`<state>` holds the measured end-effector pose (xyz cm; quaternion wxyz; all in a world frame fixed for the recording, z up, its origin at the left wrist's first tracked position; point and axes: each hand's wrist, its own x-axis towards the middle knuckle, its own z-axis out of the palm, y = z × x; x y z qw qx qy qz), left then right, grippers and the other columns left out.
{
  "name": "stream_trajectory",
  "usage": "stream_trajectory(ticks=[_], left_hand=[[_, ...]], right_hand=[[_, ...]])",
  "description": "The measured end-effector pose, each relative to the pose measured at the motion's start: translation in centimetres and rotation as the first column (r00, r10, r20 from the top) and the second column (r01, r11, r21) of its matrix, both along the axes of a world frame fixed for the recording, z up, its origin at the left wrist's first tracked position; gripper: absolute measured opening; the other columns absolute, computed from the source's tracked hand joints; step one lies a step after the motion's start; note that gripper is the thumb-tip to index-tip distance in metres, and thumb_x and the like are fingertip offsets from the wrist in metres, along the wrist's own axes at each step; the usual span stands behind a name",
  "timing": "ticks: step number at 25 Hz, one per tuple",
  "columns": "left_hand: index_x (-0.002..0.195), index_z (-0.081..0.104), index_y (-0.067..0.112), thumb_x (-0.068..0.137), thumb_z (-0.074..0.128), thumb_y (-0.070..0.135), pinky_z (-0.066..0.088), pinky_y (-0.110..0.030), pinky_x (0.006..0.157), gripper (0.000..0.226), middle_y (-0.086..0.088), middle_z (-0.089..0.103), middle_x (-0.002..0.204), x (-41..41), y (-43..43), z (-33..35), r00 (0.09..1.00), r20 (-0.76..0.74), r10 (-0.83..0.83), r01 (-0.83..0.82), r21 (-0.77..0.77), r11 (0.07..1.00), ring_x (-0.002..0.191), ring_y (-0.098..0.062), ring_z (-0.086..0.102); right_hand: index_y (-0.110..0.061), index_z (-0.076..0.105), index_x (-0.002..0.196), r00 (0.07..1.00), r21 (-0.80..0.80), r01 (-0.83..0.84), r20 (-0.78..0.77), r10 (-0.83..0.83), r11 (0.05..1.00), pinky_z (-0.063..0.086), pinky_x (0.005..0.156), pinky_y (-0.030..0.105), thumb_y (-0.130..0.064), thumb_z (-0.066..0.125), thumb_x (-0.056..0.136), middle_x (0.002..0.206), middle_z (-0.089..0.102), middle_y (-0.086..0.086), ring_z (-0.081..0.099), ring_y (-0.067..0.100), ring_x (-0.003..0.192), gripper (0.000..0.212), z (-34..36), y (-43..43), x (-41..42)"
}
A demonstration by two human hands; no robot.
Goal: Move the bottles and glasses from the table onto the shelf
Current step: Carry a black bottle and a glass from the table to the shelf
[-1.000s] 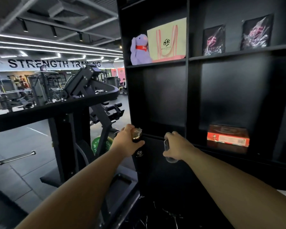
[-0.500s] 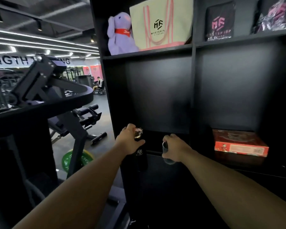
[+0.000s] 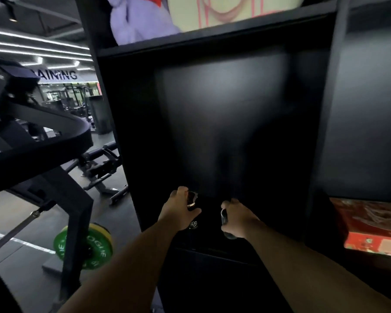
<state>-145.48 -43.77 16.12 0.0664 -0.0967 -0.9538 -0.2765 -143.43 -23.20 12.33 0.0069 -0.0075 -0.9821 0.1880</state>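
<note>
Two hands: both stretched forward at the mouth of the dark shelf (image 3: 212,45) bay, level with each other, a gap between them.
Open room: bay tall and dark above the hands; upright panels close on either side.
Left edge: side panel just left of the left hand (image 3: 178,211).
Left grip: fingers wrapped round the neck of a black bottle (image 3: 193,224), shiny cap showing above the thumb, white logo below it.
Right grip: right hand (image 3: 238,219) curled shut on a clear glass (image 3: 224,216), held upright.
Next bay right: red box (image 3: 375,227) on its ledge, well apart.
Above: purple plush toy (image 3: 140,21) beside a cream bag (image 3: 230,10).
Floor left: green weight plate (image 3: 84,248) under gym machine (image 3: 38,141).
</note>
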Motion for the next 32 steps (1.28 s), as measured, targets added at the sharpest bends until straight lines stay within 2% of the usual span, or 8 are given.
stream_trajectory(ticks=[4, 9, 13, 18, 21, 23, 26, 32], left_hand=[[0.147, 0.036, 0.024, 0.086, 0.075, 0.042, 0.053, -0.033, 0.081, 0.075, -0.005, 0.049, 0.139, -6.7, 1.2, -2.8, 0.999, 0.011, 0.05, -0.05, 0.004, 0.999, 0.114, -0.027, 0.064], [0.152, 0.033, 0.024, 0.086, 0.074, 0.044, 0.055, -0.039, 0.09, 0.08, -0.007, 0.046, 0.144, -11.9, 1.1, -3.2, 0.996, 0.037, 0.085, -0.085, 0.008, 0.996, 0.119, -0.031, 0.061], [0.155, 0.029, 0.025, 0.083, 0.076, 0.044, 0.055, -0.045, 0.095, 0.087, -0.007, 0.043, 0.148, -12.7, 0.4, -3.8, 0.995, 0.034, 0.094, -0.095, 0.019, 0.995, 0.121, -0.031, 0.062], [0.16, 0.021, 0.024, 0.082, 0.08, 0.042, 0.054, -0.037, 0.096, 0.099, -0.007, 0.034, 0.158, -12.6, -0.2, -4.2, 0.997, 0.022, 0.078, -0.08, 0.077, 0.994, 0.129, -0.028, 0.058], [0.162, 0.013, 0.024, 0.075, 0.08, 0.055, 0.053, -0.044, 0.1, 0.113, -0.005, 0.032, 0.16, -11.9, -1.1, -4.0, 0.997, 0.019, 0.077, -0.078, 0.092, 0.993, 0.133, -0.027, 0.055], [0.161, 0.015, 0.025, 0.073, 0.075, 0.065, 0.053, -0.047, 0.1, 0.114, -0.003, 0.034, 0.16, -11.2, -2.0, -3.3, 0.996, -0.006, 0.09, -0.09, 0.044, 0.995, 0.135, -0.026, 0.053], [0.157, 0.025, 0.026, 0.072, 0.067, 0.073, 0.053, -0.047, 0.099, 0.107, 0.0, 0.045, 0.155, -9.8, -3.4, -1.4, 0.993, -0.074, 0.095, -0.096, -0.016, 0.995, 0.133, -0.025, 0.054], [0.145, 0.045, 0.025, 0.076, 0.065, 0.072, 0.049, -0.038, 0.102, 0.087, 0.002, 0.063, 0.137, -2.3, -5.9, 4.9, 0.977, -0.212, -0.026, 0.033, 0.033, 0.999, 0.127, -0.023, 0.059]], right_hand=[[-0.02, 0.051, 0.14, 1.0, -0.017, 0.008, 0.015, -0.008, 1.0, 0.051, 0.099, 0.035, -0.027, 0.08, 0.08, 0.14, 0.048, 0.006, 0.058, 0.028, 0.123, 0.068, -3.5, 1.0, -7.3], [-0.02, 0.048, 0.144, 0.998, 0.02, 0.026, 0.055, -0.027, 0.999, 0.046, 0.105, 0.033, -0.027, 0.079, 0.081, 0.147, 0.047, 0.007, 0.053, 0.028, 0.13, 0.071, -5.5, 2.7, -11.8], [-0.02, 0.046, 0.146, 0.995, 0.067, 0.049, 0.086, -0.055, 0.997, 0.046, 0.106, 0.035, -0.026, 0.078, 0.083, 0.148, 0.046, 0.009, 0.051, 0.029, 0.133, 0.071, -6.9, 4.1, -12.5], [-0.019, 0.044, 0.147, 0.993, 0.027, 0.069, 0.092, -0.071, 0.997, 0.047, 0.107, 0.035, -0.024, 0.076, 0.085, 0.151, 0.042, 0.008, 0.05, 0.028, 0.134, 0.07, -8.1, 4.4, -12.5], [-0.023, 0.033, 0.155, 0.992, 0.097, 0.072, 0.1, -0.082, 0.993, 0.043, 0.112, 0.044, -0.035, 0.073, 0.086, 0.159, 0.037, 0.006, 0.043, 0.031, 0.141, 0.081, -7.8, 4.5, -12.1], [-0.026, 0.028, 0.157, 0.992, 0.156, 0.088, 0.073, -0.1, 0.984, 0.04, 0.113, 0.049, -0.045, 0.07, 0.085, 0.161, 0.034, 0.004, 0.039, 0.032, 0.144, 0.085, -6.8, 4.4, -11.6], [-0.028, 0.032, 0.154, 0.995, 0.177, 0.098, 0.016, -0.102, 0.979, 0.041, 0.11, 0.046, -0.051, 0.063, 0.089, 0.157, 0.038, 0.004, 0.04, 0.033, 0.141, 0.076, -3.5, 4.0, -10.2], [-0.027, 0.045, 0.145, 0.974, 0.132, 0.195, -0.14, -0.177, 0.972, 0.047, 0.102, 0.044, -0.05, 0.062, 0.089, 0.145, 0.048, 0.006, 0.047, 0.032, 0.132, 0.063, 6.3, 2.0, -0.3]])
